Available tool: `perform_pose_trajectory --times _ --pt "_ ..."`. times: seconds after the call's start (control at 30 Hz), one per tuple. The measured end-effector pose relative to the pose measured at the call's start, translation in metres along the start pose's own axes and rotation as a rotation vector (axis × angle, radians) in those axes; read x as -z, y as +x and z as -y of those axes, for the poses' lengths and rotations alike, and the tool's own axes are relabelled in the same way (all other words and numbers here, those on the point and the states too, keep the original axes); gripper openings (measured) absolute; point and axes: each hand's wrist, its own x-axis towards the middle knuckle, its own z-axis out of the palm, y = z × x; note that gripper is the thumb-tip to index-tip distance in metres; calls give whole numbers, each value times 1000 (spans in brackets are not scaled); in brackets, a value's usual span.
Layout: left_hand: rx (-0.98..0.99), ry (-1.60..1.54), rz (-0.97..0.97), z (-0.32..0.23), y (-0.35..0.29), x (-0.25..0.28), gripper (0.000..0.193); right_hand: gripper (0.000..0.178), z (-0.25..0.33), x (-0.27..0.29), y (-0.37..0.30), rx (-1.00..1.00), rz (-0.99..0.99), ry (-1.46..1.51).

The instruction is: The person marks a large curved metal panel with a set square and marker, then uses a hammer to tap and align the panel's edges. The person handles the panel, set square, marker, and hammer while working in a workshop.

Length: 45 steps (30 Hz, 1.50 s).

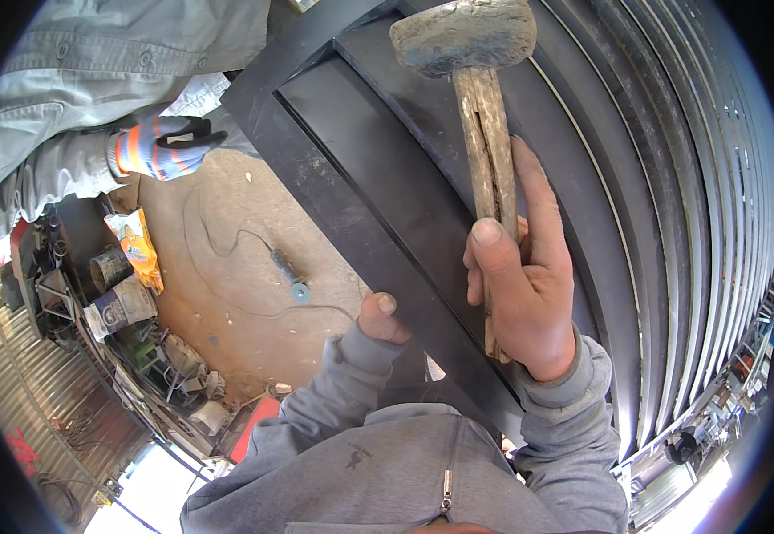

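Note:
My right hand (534, 285) is closed round the wooden handle of a mallet (465, 40), index finger stretched along it and thumb across the front. The mallet's head is broad and worn, and its handle is cracked lengthwise. It stands over a dark metal panel (378, 147) with a raised frame and long slats. At the panel's left edge, my left hand (385, 318) grips the frame. Only its thumb and part of the palm show; the fingers are hidden behind the metal.
Across the panel, a co-worker's striped, dark-fingered glove (169, 147) is near the frame's corner. An angle grinder (287, 271) with its cord lies on the floor. At left are an orange-and-white bag (137, 249), a tin (111, 269) and scrap. Corrugated metal (680, 196) rises at right.

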Motion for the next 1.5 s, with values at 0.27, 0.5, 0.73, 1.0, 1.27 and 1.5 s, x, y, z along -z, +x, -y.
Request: perform_pose_trajectory --times 0.27,0.5,0.73,1.0,1.27,1.5 --pt "-29 28 -78 0 -2 -4 110 68 -1 4 -5 -6 8 45" --pt "-13 50 -1 -5 -4 3 116 66 2 0 -6 -87 53 48" --pt "27 15 36 -10 0 4 114 65 -6 -4 -3 -56 83 -96" --pt "12 -101 -19 -1 -3 9 103 65 -5 -22 19 321 59 -436" --pt "37 -225 -51 0 -9 12 89 68 -1 -41 37 373 110 -759" --pt "19 -239 -34 0 -9 10 81 67 -2 -46 33 528 -39 -795"
